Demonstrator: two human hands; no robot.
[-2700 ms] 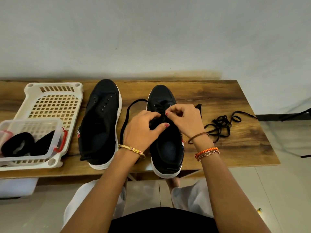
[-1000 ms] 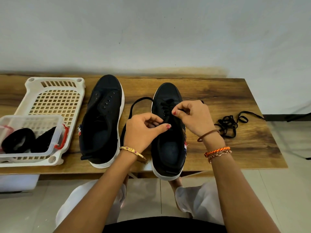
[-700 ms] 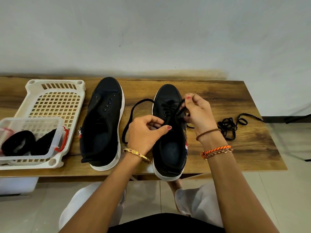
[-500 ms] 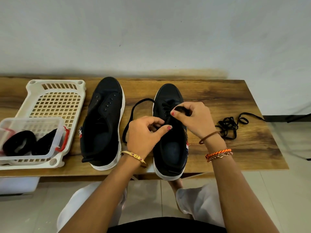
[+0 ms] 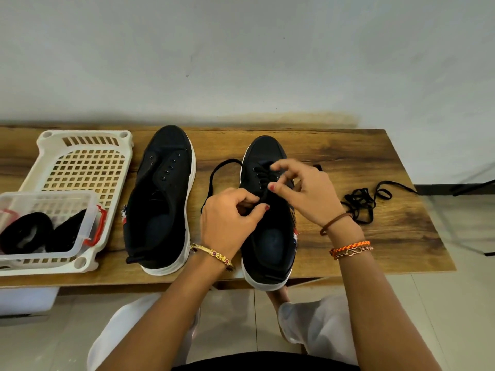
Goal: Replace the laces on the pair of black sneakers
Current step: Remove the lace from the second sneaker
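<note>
Wooden table point(image 5: 348, 162) against a pale wall served as the workbench. Nearest the camera, the left hand point(image 5: 227, 223) pinched the black lace point(image 5: 214, 178) at the right sneaker point(image 5: 267, 242), while the right hand point(image 5: 305, 191), fingers curled, nipped the lace at an eyelet. Several lower rows appeared threaded. Farther off, the left sneaker point(image 5: 160, 204) lay unlaced, a loose lace point(image 5: 361, 202) coiled on the right. Roughly half the job seemed left.
</note>
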